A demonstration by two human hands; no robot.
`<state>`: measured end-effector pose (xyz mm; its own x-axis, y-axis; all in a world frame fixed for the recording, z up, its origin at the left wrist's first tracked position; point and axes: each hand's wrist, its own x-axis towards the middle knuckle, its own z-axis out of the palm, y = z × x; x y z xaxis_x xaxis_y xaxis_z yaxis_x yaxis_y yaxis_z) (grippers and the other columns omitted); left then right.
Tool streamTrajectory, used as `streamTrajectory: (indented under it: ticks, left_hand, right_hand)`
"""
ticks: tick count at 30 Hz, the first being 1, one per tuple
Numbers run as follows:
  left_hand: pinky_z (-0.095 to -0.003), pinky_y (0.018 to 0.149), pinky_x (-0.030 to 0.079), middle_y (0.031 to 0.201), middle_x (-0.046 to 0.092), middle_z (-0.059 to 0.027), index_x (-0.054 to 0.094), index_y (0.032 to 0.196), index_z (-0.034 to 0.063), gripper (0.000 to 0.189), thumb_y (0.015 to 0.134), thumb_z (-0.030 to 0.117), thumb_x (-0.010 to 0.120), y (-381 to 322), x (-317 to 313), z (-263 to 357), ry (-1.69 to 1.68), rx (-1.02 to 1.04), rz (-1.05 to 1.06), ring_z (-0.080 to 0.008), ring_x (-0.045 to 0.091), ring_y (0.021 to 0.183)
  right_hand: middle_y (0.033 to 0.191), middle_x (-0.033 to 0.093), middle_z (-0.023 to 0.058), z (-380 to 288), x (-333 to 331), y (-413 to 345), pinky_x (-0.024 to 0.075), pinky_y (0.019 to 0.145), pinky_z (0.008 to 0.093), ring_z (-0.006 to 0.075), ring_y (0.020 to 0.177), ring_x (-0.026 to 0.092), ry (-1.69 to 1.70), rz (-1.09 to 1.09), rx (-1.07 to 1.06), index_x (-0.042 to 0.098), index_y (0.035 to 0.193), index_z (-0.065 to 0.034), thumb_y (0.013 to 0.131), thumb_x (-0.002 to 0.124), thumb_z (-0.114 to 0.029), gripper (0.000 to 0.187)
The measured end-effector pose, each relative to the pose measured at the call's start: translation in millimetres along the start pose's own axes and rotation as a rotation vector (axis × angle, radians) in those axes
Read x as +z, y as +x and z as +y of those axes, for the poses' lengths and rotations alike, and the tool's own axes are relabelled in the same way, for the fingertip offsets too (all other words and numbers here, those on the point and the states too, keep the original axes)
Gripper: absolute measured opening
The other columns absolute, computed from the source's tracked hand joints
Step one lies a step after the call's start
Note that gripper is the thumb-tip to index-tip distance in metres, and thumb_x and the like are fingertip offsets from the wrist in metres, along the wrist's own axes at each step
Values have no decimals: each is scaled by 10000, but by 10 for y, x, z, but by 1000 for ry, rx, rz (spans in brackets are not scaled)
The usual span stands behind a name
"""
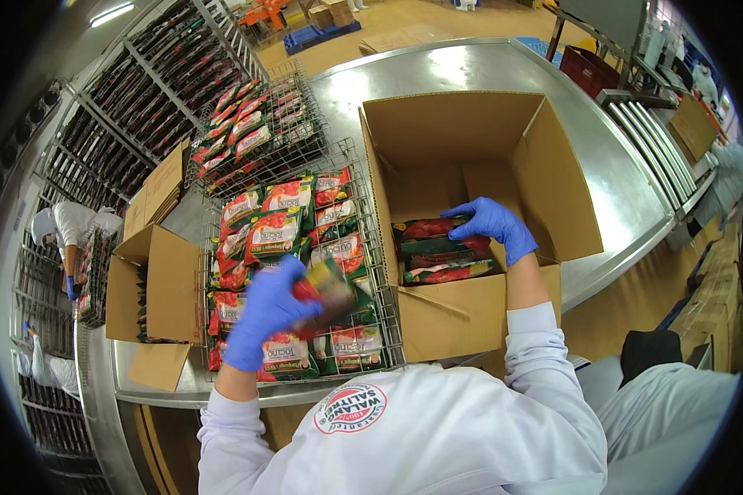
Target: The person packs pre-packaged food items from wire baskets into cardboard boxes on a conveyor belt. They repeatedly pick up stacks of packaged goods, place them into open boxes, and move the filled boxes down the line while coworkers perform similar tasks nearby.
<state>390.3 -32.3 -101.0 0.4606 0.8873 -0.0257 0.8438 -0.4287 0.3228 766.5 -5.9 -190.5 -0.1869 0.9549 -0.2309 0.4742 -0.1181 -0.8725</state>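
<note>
My left hand, in a blue glove, grips a red and green plastic food packet that is blurred by motion. It is above a wire basket filled with similar packets. My right hand, also gloved in blue, reaches inside an open cardboard box. Its thumb and fingers are around the upper edge of the rearmost packet in a short row. These packets stand on edge against the near wall of the box. The palm side of the right hand is hidden.
A second wire basket of packets stands behind the first. Another cardboard box holding packets is at the left, beside flattened cartons. All rest on a steel table. A co-worker bends at the far left, near tall racks.
</note>
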Motion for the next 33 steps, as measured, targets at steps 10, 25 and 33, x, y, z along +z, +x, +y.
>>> streamTrajectory:
  ticks: [10, 25, 33]
  left_hand:
    - [-341, 653, 498, 777, 628, -118, 587, 869, 72, 283, 637, 199, 688, 1840, -435, 1949, 0, 503, 434, -259, 618, 725]
    - [-268, 755, 468, 932, 629, -57, 597, 1017, 43, 348, 715, 203, 661, 2652, -335, 1336, -230, 588, -478, -148, 578, 839]
    - [-561, 971, 270, 1438, 92, -125, 4, 1386, 156, 1413, 280, 284, 875, 1770, -41, -1172, 698, 77, -322, -436, 145, 1277]
  right_hand:
    - [1075, 586, 151, 212, -17, 29, 404, 871, 275, 209, 989, 557, 35, 31, -27, 530, 1142, 14, 602, 753, -271, 651]
    - [1052, 580, 134, 249, 40, 165, 415, 885, 320, 239, 1002, 536, 126, 165, -53, 542, 1111, -5, 553, 795, -144, 628]
    - [1023, 585, 114, 112, 69, 178, 423, 865, 308, 211, 968, 544, 59, 198, -4, 570, 1074, -35, 567, 795, -158, 569]
